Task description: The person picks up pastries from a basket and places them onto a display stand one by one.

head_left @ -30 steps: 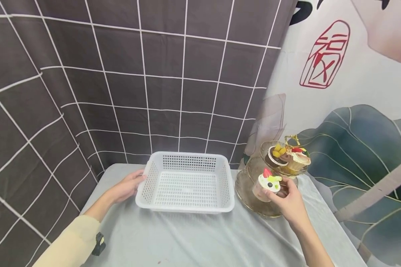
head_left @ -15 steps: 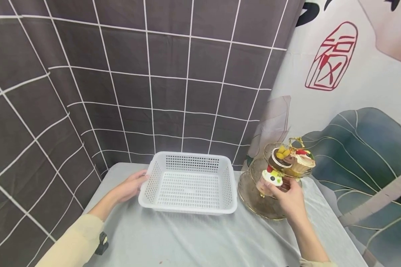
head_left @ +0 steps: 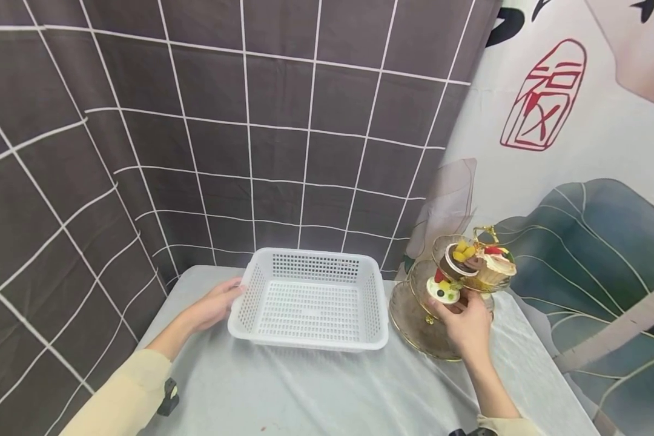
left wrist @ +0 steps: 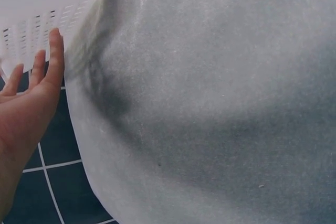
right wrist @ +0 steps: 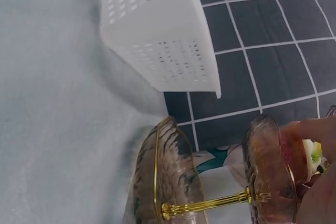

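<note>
My right hand (head_left: 469,324) grips a small dessert cup (head_left: 443,292) with white cream and fruit pieces on top, at the middle tier of a gold-trimmed glass cake stand (head_left: 416,324). The upper plate partly covers the cup. In the right wrist view, the hand (right wrist: 320,182) and cup sit at the middle plate (right wrist: 268,166); whether the cup's base touches it I cannot tell. My left hand (head_left: 215,309) rests against the left side of a white plastic basket (head_left: 307,345). Its fingers (left wrist: 55,59) look straight beside the basket wall in the left wrist view.
On the stand's top plate sit a chocolate cupcake (head_left: 460,260) with yellow fruit cubes and a cream cupcake (head_left: 496,266) with red fruit. A pale cloth covers the table (head_left: 283,393). A dark grid-patterned curtain (head_left: 278,151) hangs behind, a printed one (head_left: 594,242) at the right.
My right hand has carried the dessert cup from in front of the stand inward, under the top plate to the middle tier. The left hand stays at the basket. The head view has shifted slightly.
</note>
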Available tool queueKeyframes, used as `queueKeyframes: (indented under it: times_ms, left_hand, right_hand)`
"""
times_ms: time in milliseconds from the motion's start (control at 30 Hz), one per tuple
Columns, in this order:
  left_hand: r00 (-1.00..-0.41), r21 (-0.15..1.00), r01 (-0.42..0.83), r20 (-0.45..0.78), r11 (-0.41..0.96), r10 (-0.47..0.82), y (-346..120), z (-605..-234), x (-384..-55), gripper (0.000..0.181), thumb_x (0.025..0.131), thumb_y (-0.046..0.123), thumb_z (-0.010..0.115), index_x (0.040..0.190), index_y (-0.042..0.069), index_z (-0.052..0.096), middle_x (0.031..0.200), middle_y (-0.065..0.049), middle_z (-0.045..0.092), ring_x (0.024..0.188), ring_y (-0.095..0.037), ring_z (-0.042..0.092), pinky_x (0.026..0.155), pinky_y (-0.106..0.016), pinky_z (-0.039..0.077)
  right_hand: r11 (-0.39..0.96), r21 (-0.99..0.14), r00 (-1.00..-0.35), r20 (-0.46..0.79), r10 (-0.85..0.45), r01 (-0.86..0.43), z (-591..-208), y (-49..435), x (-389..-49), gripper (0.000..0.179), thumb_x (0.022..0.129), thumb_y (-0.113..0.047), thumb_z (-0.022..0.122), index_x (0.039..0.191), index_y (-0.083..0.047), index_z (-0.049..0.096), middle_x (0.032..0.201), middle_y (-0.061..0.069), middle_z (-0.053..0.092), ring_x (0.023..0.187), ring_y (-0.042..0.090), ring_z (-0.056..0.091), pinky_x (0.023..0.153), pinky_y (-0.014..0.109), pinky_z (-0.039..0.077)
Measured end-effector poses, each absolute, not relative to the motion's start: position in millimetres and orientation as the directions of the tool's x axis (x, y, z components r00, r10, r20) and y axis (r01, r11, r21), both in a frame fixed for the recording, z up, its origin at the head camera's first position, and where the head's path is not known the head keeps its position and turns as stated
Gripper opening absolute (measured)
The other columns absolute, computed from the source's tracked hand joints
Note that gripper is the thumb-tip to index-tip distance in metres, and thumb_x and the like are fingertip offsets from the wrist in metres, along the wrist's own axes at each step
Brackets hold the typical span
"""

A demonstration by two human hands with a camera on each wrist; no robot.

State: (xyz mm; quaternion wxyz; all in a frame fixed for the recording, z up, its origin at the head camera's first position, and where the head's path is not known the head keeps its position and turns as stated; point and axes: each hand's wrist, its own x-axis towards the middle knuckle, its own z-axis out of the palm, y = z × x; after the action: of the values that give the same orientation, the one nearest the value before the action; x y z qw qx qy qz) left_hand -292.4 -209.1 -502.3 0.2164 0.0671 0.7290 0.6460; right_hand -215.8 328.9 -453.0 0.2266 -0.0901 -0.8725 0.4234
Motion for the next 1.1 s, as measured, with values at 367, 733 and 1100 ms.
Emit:
queueKeyframes:
  times_ms: [367, 733, 1100]
  left_hand:
    - [-0.898, 0.970, -0.186, -0.231, 0.154, 0.375, -205.2, -506.1, -295.4, 0.063, 0.117, 0.032, 0.036, 0.167, -0.001, 0.014, 0.162, -0.032, 0.036, 0.148, -0.048, 0.042, 0.117, -0.058, 0.045]
    - [-0.900, 0.971, -0.170, -0.222, 0.166, 0.374, -206.0, -508.0, -300.7, 0.063, 0.117, 0.033, 0.035, 0.167, 0.000, 0.015, 0.161, -0.032, 0.038, 0.146, -0.048, 0.044, 0.115, -0.057, 0.048]
    - [-0.951, 0.971, -0.127, -0.177, 0.202, 0.253, -205.8, -506.2, -294.0, 0.060, 0.117, 0.031, 0.040, 0.161, -0.007, 0.026, 0.151, -0.032, 0.050, 0.134, -0.044, 0.058, 0.109, -0.052, 0.054]
  right_hand:
    - [0.766, -0.640, -0.811, 0.479, 0.336, -0.061, -459.4, 325.8, -217.7, 0.055, 0.082, -0.022, 0.092, 0.120, 0.009, 0.067, 0.109, 0.030, 0.067, 0.112, 0.044, 0.058, 0.096, 0.062, 0.039]
    - [0.798, -0.599, -0.775, 0.532, 0.341, -0.060, -462.1, 324.2, -215.5, 0.052, 0.081, -0.028, 0.094, 0.109, 0.006, 0.066, 0.102, 0.028, 0.068, 0.100, 0.045, 0.063, 0.085, 0.061, 0.044]
    - [0.800, -0.594, -0.892, 0.404, 0.205, -0.085, -454.6, 337.3, -194.8, 0.066, 0.091, -0.024, 0.087, 0.140, 0.010, 0.057, 0.126, 0.032, 0.068, 0.110, 0.048, 0.068, 0.092, 0.062, 0.057]
